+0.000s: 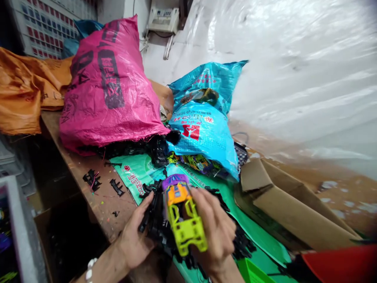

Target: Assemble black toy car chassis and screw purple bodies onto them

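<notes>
A toy car body (181, 204) with a purple front, an orange middle and a yellow-green frame is in my right hand (213, 226), whose fingers wrap its right side. My left hand (134, 236) is beside the car, thumb stretched out and apart from the other fingers. It is close to black plastic parts (159, 222); whether it touches them I cannot tell, and some fingertips are hidden. The black parts lie heaped under and around both hands on a green sack (135, 173).
A pink sack (118, 86) spills black parts; a blue sack (203, 122) shows coloured pieces at its mouth. An open cardboard box (282, 196) stands right. Loose black pieces (117, 187) lie on the brown table (103, 208). A grey-white bin (25, 232) is at lower left.
</notes>
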Demonstrator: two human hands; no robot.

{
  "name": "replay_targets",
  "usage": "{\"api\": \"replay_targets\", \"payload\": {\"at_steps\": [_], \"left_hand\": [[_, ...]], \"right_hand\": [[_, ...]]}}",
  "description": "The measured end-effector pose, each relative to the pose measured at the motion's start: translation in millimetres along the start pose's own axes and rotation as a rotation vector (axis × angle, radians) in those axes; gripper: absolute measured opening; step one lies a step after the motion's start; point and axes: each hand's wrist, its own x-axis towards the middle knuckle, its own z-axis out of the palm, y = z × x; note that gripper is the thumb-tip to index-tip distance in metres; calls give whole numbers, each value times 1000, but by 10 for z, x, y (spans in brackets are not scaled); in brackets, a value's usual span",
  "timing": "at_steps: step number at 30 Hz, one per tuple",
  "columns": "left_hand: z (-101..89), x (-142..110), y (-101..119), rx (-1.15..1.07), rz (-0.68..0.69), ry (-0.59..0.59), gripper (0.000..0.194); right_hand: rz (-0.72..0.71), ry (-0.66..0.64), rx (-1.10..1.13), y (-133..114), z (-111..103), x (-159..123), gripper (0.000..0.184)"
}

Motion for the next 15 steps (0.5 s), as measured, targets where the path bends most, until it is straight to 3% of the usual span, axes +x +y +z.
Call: {"api": "replay_targets", "payload": {"at_steps": [2,4,7,9,12,15], "left_hand": [[1,-66,-93,-47,33,53,43],[94,-128,-102,-115,-36,73,39],[354,-214,-23,-205,-245,68,26],[531,-269,25,-236,-303,51,18],[694,-339,25,-236,-399,14,28],[718,-399,-53,-167,-504,-17,41]], "right_hand": [[-105,10,21,-152,-115,-95,44],[-111,4,10,-198,-189,-237,45],[-40,-41,68,-173,-267,-487,43],[-2,-74,136,-167,-318,-635,42],[77,-87,242,-215,-426,-789,44],[227,-125,356,-261,-599,-886,43]]}}
